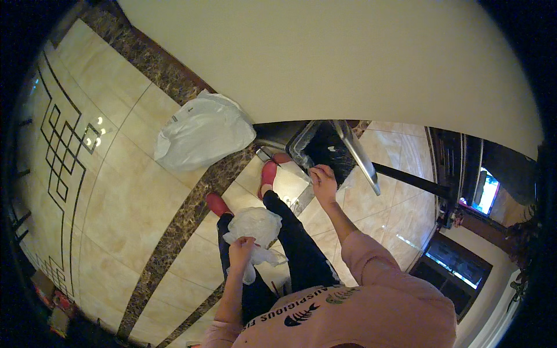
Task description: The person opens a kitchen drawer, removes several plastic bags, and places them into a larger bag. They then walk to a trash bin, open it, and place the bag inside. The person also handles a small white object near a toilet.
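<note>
My left hand point(242, 252) grips the gathered top of a white translucent plastic bag point(256, 225), which hangs between my legs; its contents cannot be made out. My right hand point(323, 182) is at the near edge of a dark trash bin point(326, 150) with a raised metallic rim or lid point(357, 156). Its fingers are closed on clear plastic film along the bin's edge, seemingly a liner point(304, 152). A small pale scrap lies within the bin's dark interior. Farther left, a large white plastic bag point(204, 132) rests on the tiled floor by the wall.
A cream wall point(330, 61) rises right behind the bin. Marble-patterned strips point(174, 230) cross the glossy floor tiles. My feet in red shoes point(269, 174) stand close to the bin. Dark furniture and a lit screen point(487, 191) are at the far right.
</note>
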`<state>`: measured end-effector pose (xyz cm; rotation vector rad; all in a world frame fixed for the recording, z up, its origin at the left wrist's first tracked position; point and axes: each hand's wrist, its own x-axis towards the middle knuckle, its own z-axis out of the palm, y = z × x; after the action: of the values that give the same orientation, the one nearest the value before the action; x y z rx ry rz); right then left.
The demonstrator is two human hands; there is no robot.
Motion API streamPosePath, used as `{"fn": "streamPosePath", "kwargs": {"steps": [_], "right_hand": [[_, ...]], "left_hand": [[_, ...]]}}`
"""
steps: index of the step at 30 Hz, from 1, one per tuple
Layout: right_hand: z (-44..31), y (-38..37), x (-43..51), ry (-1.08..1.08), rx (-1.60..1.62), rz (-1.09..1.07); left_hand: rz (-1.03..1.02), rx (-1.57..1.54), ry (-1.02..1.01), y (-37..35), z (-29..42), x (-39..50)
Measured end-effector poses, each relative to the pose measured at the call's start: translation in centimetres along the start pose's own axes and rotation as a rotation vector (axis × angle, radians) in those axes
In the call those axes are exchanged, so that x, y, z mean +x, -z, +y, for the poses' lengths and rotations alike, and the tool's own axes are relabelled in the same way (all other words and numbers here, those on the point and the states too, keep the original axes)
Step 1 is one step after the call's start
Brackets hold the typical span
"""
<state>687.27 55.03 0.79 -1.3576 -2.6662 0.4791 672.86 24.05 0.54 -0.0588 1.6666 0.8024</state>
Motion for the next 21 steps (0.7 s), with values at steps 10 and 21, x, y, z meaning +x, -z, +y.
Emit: {"fn": "streamPosePath", "kwargs": {"steps": [10, 21], "right_hand": [[2.5, -1.9, 0.7, -0.033, -0.096, -0.072], [4.3, -0.8, 2.4, -0.314, 0.191, -0.497]], "left_hand": [[0.029, -0.080, 0.090, 0.5, -3.0, -1.1], [0.167, -0.217, 0.180, -2.7, -7.9, -1.5]]}}
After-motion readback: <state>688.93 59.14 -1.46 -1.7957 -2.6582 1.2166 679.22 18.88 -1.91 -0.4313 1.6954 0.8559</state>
